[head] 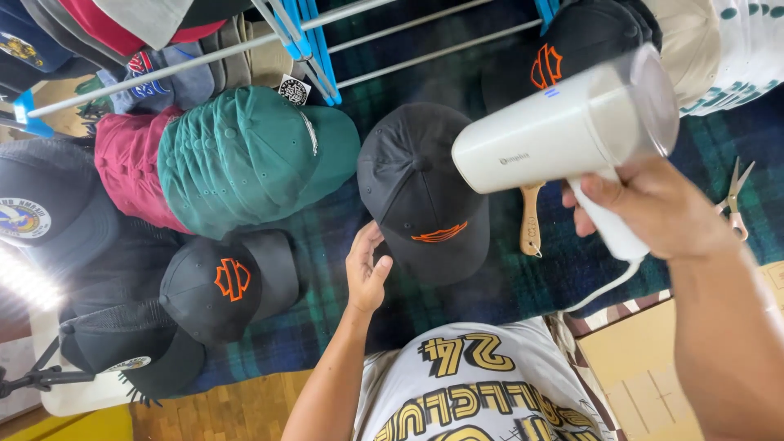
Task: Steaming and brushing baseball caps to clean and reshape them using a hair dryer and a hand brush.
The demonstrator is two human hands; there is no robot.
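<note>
My right hand (649,204) grips the handle of a white hand-held garment steamer (555,131), whose body points left above a black cap (425,192) with an orange emblem on its front. That cap lies on a dark green plaid cloth (531,278). My left hand (367,269) rests with fingers apart at the cap's near left edge, touching or almost touching its brim. The steamer's white cord (608,286) runs down toward my body.
A stack of green caps (245,155) and maroon caps (126,163) lies to the left, with more black caps (224,282) nearer me. A wooden brush handle (531,220) and scissors (737,196) lie on the cloth. A drying rack (302,33) stands behind.
</note>
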